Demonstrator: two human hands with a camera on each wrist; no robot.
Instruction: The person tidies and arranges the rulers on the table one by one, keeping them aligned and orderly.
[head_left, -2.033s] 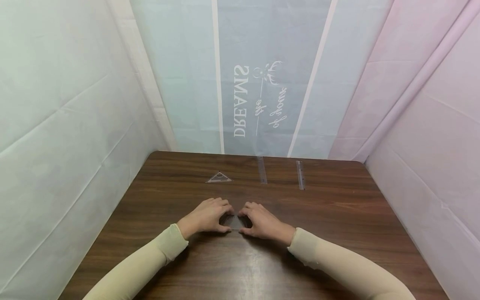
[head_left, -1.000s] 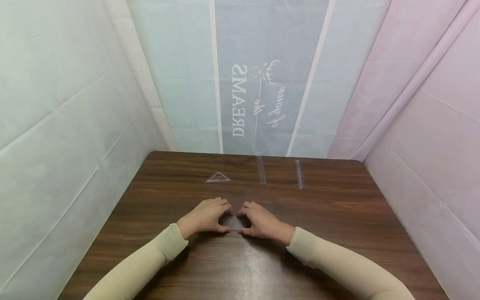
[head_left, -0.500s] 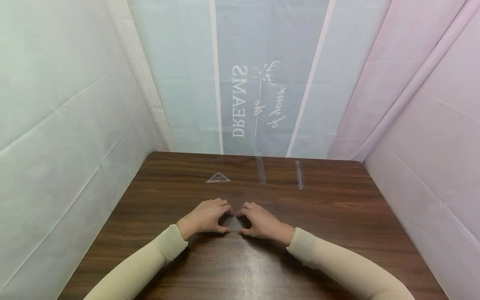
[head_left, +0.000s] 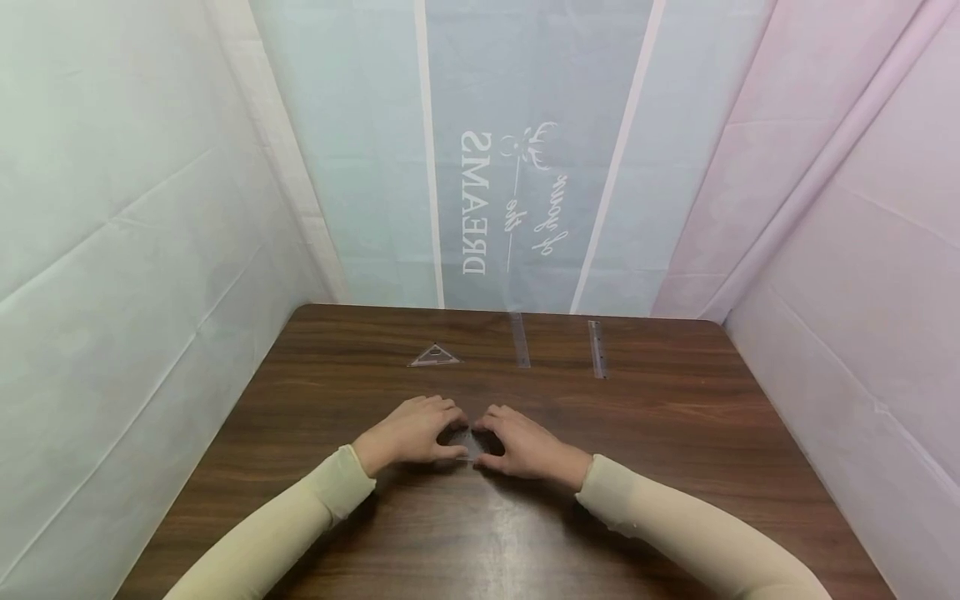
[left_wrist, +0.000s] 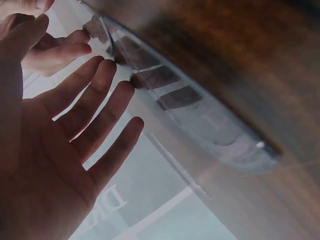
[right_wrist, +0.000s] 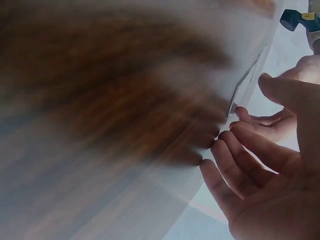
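A clear plastic protractor [head_left: 472,444] lies on the brown table between my two hands, mostly hidden by them in the head view. In the left wrist view the protractor [left_wrist: 215,127] shows a long straight edge and a rounded end. My left hand [head_left: 420,429] is at its left side, fingers spread and nearly straight, fingertips down at the protractor, thumb reaching over its near side. On the right, my right hand [head_left: 521,446] rests its loosely bent fingertips on the table, with the thumb close to the left thumb.
Beyond the hands lie a clear set square [head_left: 435,356], a clear ruler [head_left: 521,342] and another clear ruler [head_left: 597,350]. A printed cloth backdrop [head_left: 375,167] stands behind the table's far edge, with pale cloth walls at both sides.
The left thumb has shifted slightly right, toward the right thumb, narrowing the gap and covering more of the protractor. The set square and rulers stay in place.
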